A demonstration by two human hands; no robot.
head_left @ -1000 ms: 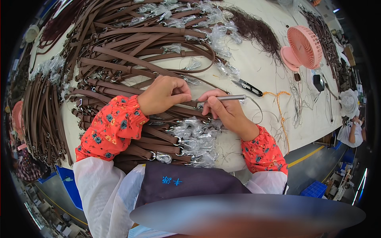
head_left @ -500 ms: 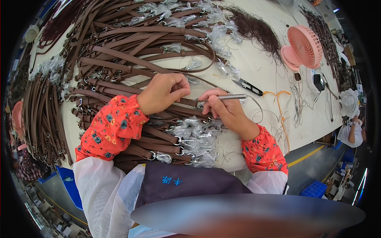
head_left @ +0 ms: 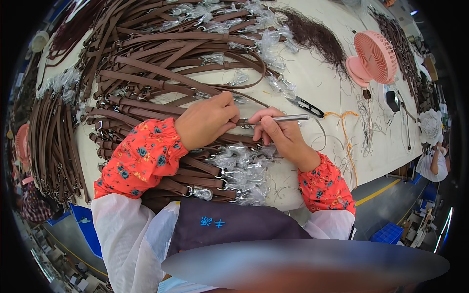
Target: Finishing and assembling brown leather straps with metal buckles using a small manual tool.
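My right hand (head_left: 273, 129) grips a slim silver metal tool (head_left: 288, 117), held nearly level. My left hand (head_left: 210, 119) is closed just left of the tool's tip; its fingertips are at a brown strap, and what they pinch is hidden. Beneath both hands lie many brown straps (head_left: 176, 71) with metal hooks and buckles. Clear plastic-wrapped hooks (head_left: 239, 171) are heaped below my hands. Black-handled thread snips (head_left: 308, 107) lie above my right hand, and a thin cord loops to its right.
A pink fan (head_left: 373, 56), dark thread tangle (head_left: 312, 34), orange cord (head_left: 348, 141) and black device (head_left: 392, 101) sit on the white table (head_left: 381, 146). More straps (head_left: 56, 136) lie left. A co-worker (head_left: 431, 166) is beside a white fan (head_left: 430, 126) at right; blue crates (head_left: 386, 233) below.
My left hand has moved right, nearer the tool's tip, and its fingers have curled further down. My right hand and the tool have shifted slightly right.
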